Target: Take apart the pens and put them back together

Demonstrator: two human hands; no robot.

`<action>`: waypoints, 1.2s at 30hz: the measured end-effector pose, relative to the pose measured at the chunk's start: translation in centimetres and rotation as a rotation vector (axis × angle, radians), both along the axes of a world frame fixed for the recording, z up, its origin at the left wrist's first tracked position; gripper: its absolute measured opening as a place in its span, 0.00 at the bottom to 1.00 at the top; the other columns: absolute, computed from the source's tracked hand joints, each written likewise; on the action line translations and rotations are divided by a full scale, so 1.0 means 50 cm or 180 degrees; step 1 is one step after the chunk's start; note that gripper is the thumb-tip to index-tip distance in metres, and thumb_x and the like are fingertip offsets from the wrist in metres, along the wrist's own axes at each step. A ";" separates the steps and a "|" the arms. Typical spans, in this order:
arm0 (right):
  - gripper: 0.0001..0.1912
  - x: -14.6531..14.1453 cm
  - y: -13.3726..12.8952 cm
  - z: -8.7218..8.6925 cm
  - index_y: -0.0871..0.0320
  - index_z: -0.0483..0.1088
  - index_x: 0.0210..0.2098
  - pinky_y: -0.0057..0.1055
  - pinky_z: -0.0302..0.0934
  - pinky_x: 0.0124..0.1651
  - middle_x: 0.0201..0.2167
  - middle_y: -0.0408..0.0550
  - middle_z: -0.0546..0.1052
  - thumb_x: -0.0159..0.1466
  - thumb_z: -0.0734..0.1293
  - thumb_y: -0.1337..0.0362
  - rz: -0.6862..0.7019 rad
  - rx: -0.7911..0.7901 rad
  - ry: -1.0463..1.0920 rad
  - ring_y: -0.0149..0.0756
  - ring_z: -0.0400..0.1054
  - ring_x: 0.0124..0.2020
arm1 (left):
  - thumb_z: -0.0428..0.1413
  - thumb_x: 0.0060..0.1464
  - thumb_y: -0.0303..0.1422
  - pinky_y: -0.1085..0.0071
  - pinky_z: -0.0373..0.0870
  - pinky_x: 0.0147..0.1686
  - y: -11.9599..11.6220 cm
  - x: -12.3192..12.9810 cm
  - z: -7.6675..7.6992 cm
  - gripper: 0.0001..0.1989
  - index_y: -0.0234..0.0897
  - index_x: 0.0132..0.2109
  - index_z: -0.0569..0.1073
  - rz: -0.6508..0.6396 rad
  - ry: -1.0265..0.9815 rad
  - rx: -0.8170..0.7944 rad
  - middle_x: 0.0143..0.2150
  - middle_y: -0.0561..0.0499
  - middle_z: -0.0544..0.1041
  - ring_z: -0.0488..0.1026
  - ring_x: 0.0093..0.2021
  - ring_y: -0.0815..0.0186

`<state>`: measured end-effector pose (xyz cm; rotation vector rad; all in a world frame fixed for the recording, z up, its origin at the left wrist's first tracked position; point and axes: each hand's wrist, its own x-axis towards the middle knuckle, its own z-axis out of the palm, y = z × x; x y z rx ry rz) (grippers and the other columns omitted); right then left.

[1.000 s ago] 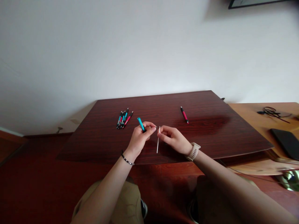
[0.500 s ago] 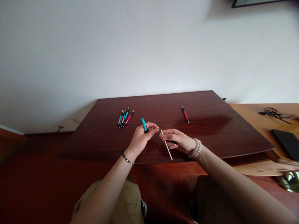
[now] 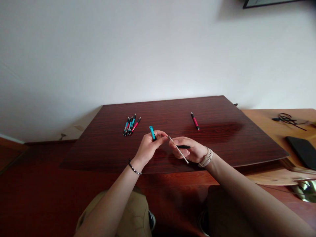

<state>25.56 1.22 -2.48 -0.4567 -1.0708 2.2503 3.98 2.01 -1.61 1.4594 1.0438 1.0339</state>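
My left hand (image 3: 151, 144) is closed around a turquoise pen barrel (image 3: 151, 131), whose open end points up and away. Its thumb and forefinger pinch near the tip of a thin white ink refill (image 3: 182, 155). That refill slants down to the right, across the fingers of my right hand (image 3: 186, 148). A black pen part (image 3: 184, 146) lies in the closed right hand, pointing toward the wrist. Whether the right fingers also grip the refill is hard to make out. Both hands are above the near part of the dark wooden table (image 3: 163, 112).
A group of several turquoise, pink and black pens (image 3: 130, 125) lies on the table's left side. One pink and black pen (image 3: 195, 121) lies farther right. Beside the table, a lighter wooden surface (image 3: 259, 120) carries a coiled black cable (image 3: 287, 119) and a flat black object (image 3: 301, 151).
The white refill's free end has swung right and slightly up. My right hand has turned a little, and more of the black pen part shows. My left hand is nearly still.
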 end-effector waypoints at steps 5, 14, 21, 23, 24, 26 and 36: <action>0.11 0.004 0.003 -0.004 0.59 0.70 0.33 0.25 0.40 0.22 0.16 0.31 0.54 0.70 0.69 0.59 0.0055 -0.0060 -0.0003 0.25 0.39 0.19 | 0.68 0.60 0.45 0.70 0.53 0.28 -0.001 -0.002 0.000 0.15 0.37 0.43 0.82 -0.0036 0.0015 0.0014 0.25 0.58 0.63 0.57 0.26 0.70; 0.11 0.005 0.004 -0.008 0.59 0.70 0.33 0.25 0.40 0.23 0.16 0.31 0.55 0.69 0.70 0.59 0.0136 -0.0200 0.0119 0.25 0.39 0.18 | 0.68 0.59 0.44 0.71 0.52 0.26 -0.003 0.001 0.005 0.15 0.36 0.43 0.82 -0.0060 -0.0045 -0.0007 0.25 0.58 0.63 0.56 0.26 0.71; 0.14 0.007 0.001 -0.002 0.58 0.68 0.32 0.25 0.41 0.23 0.16 0.31 0.55 0.71 0.69 0.57 0.0494 -0.0103 0.0057 0.24 0.39 0.18 | 0.69 0.58 0.46 0.71 0.45 0.24 -0.007 0.000 0.004 0.17 0.36 0.42 0.80 -0.0391 -0.0589 -0.0439 0.25 0.59 0.61 0.52 0.23 0.74; 0.15 0.006 -0.001 0.001 0.59 0.68 0.32 0.25 0.42 0.23 0.17 0.32 0.57 0.71 0.69 0.56 0.0462 0.0141 -0.0091 0.24 0.42 0.18 | 0.70 0.57 0.45 0.71 0.44 0.24 -0.008 0.001 0.001 0.17 0.36 0.41 0.79 -0.0487 -0.0774 -0.0581 0.24 0.60 0.60 0.51 0.23 0.74; 0.15 0.006 -0.002 0.002 0.59 0.69 0.33 0.25 0.41 0.23 0.18 0.33 0.59 0.71 0.70 0.56 0.0429 0.0261 -0.0187 0.24 0.43 0.18 | 0.70 0.57 0.45 0.71 0.45 0.24 -0.008 0.002 0.000 0.17 0.36 0.41 0.79 -0.0505 -0.0853 -0.0639 0.24 0.60 0.60 0.51 0.23 0.74; 0.14 0.004 -0.002 0.003 0.60 0.72 0.36 0.25 0.41 0.23 0.20 0.34 0.62 0.72 0.70 0.55 0.0360 0.0489 -0.0394 0.24 0.46 0.19 | 0.70 0.57 0.44 0.71 0.45 0.24 -0.009 0.005 0.000 0.17 0.35 0.39 0.79 -0.0519 -0.0984 -0.0743 0.24 0.59 0.61 0.51 0.23 0.74; 0.15 -0.005 0.006 0.007 0.59 0.76 0.40 0.24 0.51 0.24 0.26 0.36 0.67 0.71 0.72 0.52 0.0057 0.1547 -0.0915 0.24 0.54 0.22 | 0.71 0.56 0.46 0.72 0.47 0.25 -0.013 0.010 0.001 0.19 0.34 0.38 0.79 -0.0500 -0.1077 -0.0982 0.23 0.59 0.60 0.51 0.23 0.74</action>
